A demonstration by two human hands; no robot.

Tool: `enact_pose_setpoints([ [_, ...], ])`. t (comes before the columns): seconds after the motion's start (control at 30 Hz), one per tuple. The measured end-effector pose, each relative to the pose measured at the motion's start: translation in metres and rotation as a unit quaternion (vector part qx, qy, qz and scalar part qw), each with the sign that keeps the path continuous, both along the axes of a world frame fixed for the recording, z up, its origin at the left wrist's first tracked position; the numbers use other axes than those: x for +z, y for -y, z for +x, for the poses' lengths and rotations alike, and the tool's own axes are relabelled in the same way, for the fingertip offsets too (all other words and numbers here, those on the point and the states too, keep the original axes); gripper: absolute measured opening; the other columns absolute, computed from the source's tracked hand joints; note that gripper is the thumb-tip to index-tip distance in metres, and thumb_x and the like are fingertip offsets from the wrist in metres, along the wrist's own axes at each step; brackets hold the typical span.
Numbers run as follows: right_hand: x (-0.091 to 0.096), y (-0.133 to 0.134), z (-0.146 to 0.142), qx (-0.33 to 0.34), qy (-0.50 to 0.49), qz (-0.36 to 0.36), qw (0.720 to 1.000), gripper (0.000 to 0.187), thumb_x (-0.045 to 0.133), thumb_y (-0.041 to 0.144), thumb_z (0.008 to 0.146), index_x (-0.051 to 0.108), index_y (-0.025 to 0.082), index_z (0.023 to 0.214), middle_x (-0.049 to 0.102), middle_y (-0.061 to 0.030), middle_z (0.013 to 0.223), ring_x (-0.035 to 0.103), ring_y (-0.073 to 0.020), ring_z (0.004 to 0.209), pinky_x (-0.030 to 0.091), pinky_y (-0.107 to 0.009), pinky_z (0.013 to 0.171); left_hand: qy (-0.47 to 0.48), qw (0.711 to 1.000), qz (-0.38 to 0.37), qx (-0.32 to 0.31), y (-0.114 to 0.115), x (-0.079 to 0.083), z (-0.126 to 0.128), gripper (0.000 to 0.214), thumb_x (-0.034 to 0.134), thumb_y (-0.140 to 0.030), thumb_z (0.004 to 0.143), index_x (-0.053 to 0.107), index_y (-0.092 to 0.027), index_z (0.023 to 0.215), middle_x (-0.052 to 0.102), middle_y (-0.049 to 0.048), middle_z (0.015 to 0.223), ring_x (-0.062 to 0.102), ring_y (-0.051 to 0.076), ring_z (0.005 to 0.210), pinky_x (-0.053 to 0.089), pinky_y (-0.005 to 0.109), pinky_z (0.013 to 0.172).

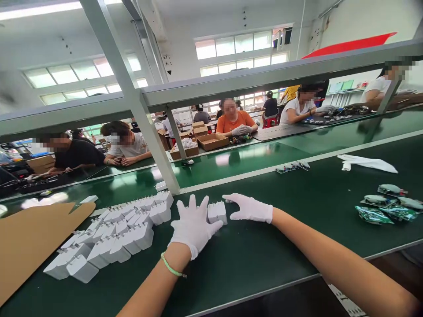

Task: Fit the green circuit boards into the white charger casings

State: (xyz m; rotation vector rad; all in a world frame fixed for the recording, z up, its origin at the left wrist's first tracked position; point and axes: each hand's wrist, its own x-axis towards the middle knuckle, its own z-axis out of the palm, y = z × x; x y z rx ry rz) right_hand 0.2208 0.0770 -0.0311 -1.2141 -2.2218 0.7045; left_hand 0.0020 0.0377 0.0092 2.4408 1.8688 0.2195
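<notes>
The left hand, gloved in white, is spread wide, its thumb reaching in front of a small cluster of plugs; whether it touches them I cannot tell. The right hand stands just beyond their other side, thumb and fingers parted. So the cluster sits between the hands, well in from the near edge of the green worktop. Left of it, the rows of white plugs (prongs mostly upward) crowd the room up to the cardboard. The post meets the pale strip just behind the left fingertips. A broad stretch of worktop separates the right hand from the boards near the right end.
</notes>
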Motion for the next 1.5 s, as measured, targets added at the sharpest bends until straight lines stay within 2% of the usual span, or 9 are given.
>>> enact_pose_setpoints([
  [0.1,-0.002,-0.017,0.018,-0.075,-0.015,0.006,0.997,0.064,0.063,0.035,0.082,0.042,0.015,0.139,0.057,-0.0129,0.128,0.055,-0.0232,0.117,0.041,-0.039,0.103,-0.061,0.993,0.065,-0.081,0.001,0.014,0.018,0.095,0.071,-0.066,0.059,0.036,-0.032,0.141,0.021,0.0172,0.154,-0.006,0.056,0.136,0.014,0.081,0.093],
  [0.2,-0.005,-0.038,0.047,-0.198,-0.025,0.020,0.980,0.050,0.055,0.037,0.091,0.046,0.013,0.134,0.058,-0.0134,0.124,0.056,-0.0238,0.113,0.043,-0.045,0.099,-0.148,0.961,0.012,-0.233,-0.009,0.026,0.041,0.099,0.089,-0.039,0.044,0.045,-0.045,0.132,0.024,0.0085,0.155,0.005,0.056,0.137,0.017,0.079,0.095],
  [0.37,-0.009,-0.054,0.087,-0.337,-0.025,0.026,0.941,0.034,0.052,0.037,0.094,0.054,0.016,0.121,0.060,-0.0091,0.117,0.060,-0.0225,0.103,0.049,-0.046,0.090,-0.208,0.939,-0.088,-0.261,-0.043,0.028,0.061,0.107,0.087,-0.011,0.031,0.053,-0.045,0.126,0.041,0.0123,0.143,0.048,0.053,0.114,0.044,0.066,0.083],
  [0.5,-0.012,-0.057,0.095,-0.366,-0.029,0.034,0.929,0.032,0.053,0.036,0.093,0.055,0.016,0.119,0.060,-0.0089,0.117,0.060,-0.0219,0.102,0.050,-0.044,0.088,-0.201,0.933,-0.100,-0.281,-0.055,0.023,0.053,0.079,0.079,-0.006,0.039,0.066,-0.034,0.111,0.064,0.0073,0.100,0.067,0.032,0.077,0.054,0.047,0.071],
  [0.67,-0.016,-0.060,0.096,-0.375,-0.024,0.038,0.926,0.031,0.054,0.035,0.093,0.056,0.016,0.118,0.060,-0.0086,0.116,0.061,-0.0211,0.100,0.051,-0.043,0.086,-0.159,0.933,-0.055,-0.319,-0.040,0.026,0.037,0.039,0.073,-0.015,0.058,0.068,-0.026,0.095,0.059,0.0079,0.097,0.061,0.030,0.083,0.053,0.045,0.073],
  [0.8,-0.020,-0.064,0.100,-0.414,-0.001,0.038,0.909,0.031,0.053,0.034,0.093,0.056,0.017,0.119,0.059,-0.0088,0.118,0.060,-0.0211,0.101,0.051,-0.043,0.087,-0.079,0.944,-0.002,-0.321,-0.008,0.007,0.022,0.021,0.054,-0.028,0.083,0.058,-0.026,0.104,0.052,0.0068,0.107,0.056,0.025,0.092,0.050,0.041,0.083],
  [1.03,-0.025,-0.069,0.140,-0.571,0.097,0.026,0.815,0.036,0.055,0.033,0.092,0.052,0.018,0.125,0.052,-0.0107,0.129,0.055,-0.0250,0.111,0.048,-0.047,0.091,0.142,0.950,0.022,-0.276,0.030,-0.047,0.003,0.046,0.049,-0.022,0.085,0.037,-0.032,0.129,0.047,0.0059,0.119,0.057,0.021,0.094,0.054,0.037,0.082],
  [1.27,-0.023,-0.083,0.170,-0.550,0.200,0.038,0.810,0.042,0.057,0.038,0.090,0.050,0.019,0.127,0.046,-0.0112,0.135,0.051,-0.0277,0.116,0.046,-0.050,0.094,0.177,0.941,0.024,-0.287,0.025,-0.043,0.013,0.045,0.052,-0.018,0.080,0.045,-0.028,0.123,0.053,0.0068,0.116,0.058,0.025,0.095,0.055,0.043,0.080],
  [1.5,-0.024,-0.098,0.149,-0.438,0.246,0.090,0.860,0.029,0.058,0.032,0.090,0.058,0.016,0.115,0.057,-0.0090,0.122,0.055,-0.0242,0.110,0.046,-0.047,0.093,0.204,0.936,0.008,-0.288,0.022,-0.045,0.013,0.047,0.057,-0.019,0.078,0.047,-0.027,0.123,0.054,0.0068,0.115,0.059,0.026,0.095,0.055,0.046,0.082],
])
